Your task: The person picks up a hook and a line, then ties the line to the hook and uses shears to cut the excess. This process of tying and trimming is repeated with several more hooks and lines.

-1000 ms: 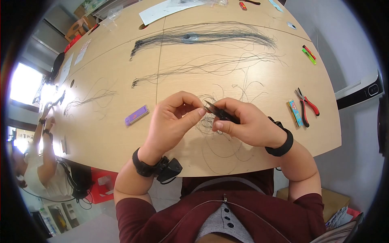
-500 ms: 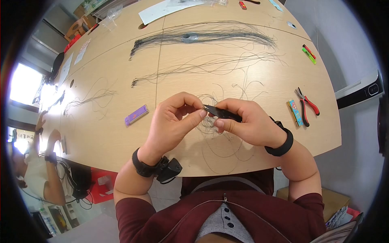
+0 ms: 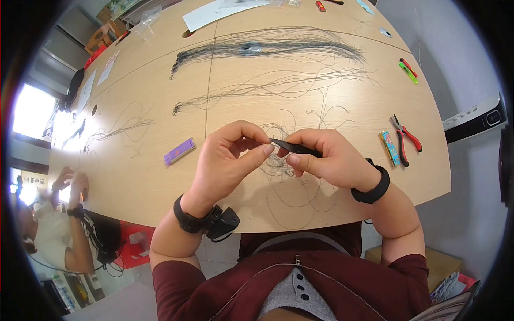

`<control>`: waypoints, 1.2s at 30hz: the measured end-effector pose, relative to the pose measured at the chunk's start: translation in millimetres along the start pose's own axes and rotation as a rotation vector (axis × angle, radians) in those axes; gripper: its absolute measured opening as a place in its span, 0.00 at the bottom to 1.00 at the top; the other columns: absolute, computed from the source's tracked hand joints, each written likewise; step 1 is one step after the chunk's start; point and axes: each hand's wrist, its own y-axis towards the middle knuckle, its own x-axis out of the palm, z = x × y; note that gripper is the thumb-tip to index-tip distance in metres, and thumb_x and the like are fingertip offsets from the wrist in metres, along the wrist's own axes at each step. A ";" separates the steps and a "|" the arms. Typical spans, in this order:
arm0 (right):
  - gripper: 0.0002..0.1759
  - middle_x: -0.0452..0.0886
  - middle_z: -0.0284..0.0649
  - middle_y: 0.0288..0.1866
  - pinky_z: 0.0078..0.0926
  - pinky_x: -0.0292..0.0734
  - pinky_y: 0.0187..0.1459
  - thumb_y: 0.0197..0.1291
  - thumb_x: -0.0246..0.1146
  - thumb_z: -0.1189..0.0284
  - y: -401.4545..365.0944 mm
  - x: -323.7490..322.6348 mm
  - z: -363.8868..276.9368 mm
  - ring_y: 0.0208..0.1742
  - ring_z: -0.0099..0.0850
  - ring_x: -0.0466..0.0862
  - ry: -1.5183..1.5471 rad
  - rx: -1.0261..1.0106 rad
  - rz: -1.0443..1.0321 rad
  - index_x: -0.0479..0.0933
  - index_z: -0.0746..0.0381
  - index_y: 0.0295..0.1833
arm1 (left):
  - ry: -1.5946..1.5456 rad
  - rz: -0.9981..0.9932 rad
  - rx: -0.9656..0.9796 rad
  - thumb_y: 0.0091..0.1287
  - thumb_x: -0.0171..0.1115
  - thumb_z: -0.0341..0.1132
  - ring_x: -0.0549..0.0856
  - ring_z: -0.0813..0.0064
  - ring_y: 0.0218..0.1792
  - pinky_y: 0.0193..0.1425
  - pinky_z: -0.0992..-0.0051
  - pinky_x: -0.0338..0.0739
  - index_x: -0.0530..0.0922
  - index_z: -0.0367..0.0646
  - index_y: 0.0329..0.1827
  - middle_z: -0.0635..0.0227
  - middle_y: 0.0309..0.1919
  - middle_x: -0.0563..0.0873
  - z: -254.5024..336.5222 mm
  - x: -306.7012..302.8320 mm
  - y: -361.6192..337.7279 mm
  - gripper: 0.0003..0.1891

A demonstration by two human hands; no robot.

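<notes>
In the head view my right hand (image 3: 334, 160) is closed around a small black pointed hand tool (image 3: 297, 148), which looks like thread snips. Its tip meets the fingertips of my left hand (image 3: 231, 155), where thumb and forefinger are pinched together. Whatever lies in that pinch is too small to make out. Beneath both hands is a loose tangle of thin dark lines (image 3: 278, 165), with stray loops curling toward the table's front edge. Farther back lie a thin bundle of lines (image 3: 241, 92) and a thicker bundle (image 3: 300, 48).
A purple box (image 3: 180, 151) lies left of my hands. To the right are a blue box (image 3: 390, 148) and red-handled pliers (image 3: 406, 140). Farther back are a green tool (image 3: 408, 74) and a white sheet (image 3: 219, 13). Another person's hands (image 3: 72, 182) are at the table's left edge.
The black tool has turned slightly and shows a narrower profile, with its tip still at my left fingertips. The other person's hands at the left have come closer together.
</notes>
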 end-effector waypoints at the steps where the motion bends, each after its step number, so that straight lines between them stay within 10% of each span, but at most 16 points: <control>1: 0.12 0.77 0.32 0.26 0.11 0.64 0.25 0.62 0.58 0.70 -0.4 -1.7 -2.8 0.23 0.14 0.70 0.018 0.030 -0.029 0.75 0.67 0.47 | 0.003 0.001 0.004 0.59 0.64 0.25 0.78 0.84 0.36 0.41 0.82 0.72 0.76 0.36 0.38 0.72 0.33 0.80 -0.5 -0.1 -0.2 0.07; 9: 0.13 0.75 0.31 0.24 0.09 0.57 0.20 0.63 0.57 0.67 -0.8 -10.5 0.5 0.19 0.12 0.66 0.351 0.130 -0.188 0.76 0.65 0.45 | 0.009 -0.056 0.104 0.58 0.63 0.22 0.78 0.81 0.42 0.47 0.79 0.75 0.78 0.37 0.48 0.70 0.38 0.79 -0.7 0.0 0.2 0.14; 36: 0.16 0.76 0.34 0.22 0.09 0.55 0.17 0.63 0.57 0.66 -4.0 -11.8 -5.1 0.14 0.13 0.63 0.374 0.194 -0.304 0.75 0.69 0.46 | 0.046 -0.100 -0.015 0.56 0.65 0.21 0.79 0.79 0.36 0.40 0.82 0.74 0.79 0.36 0.34 0.67 0.34 0.81 3.8 -1.5 -1.9 0.05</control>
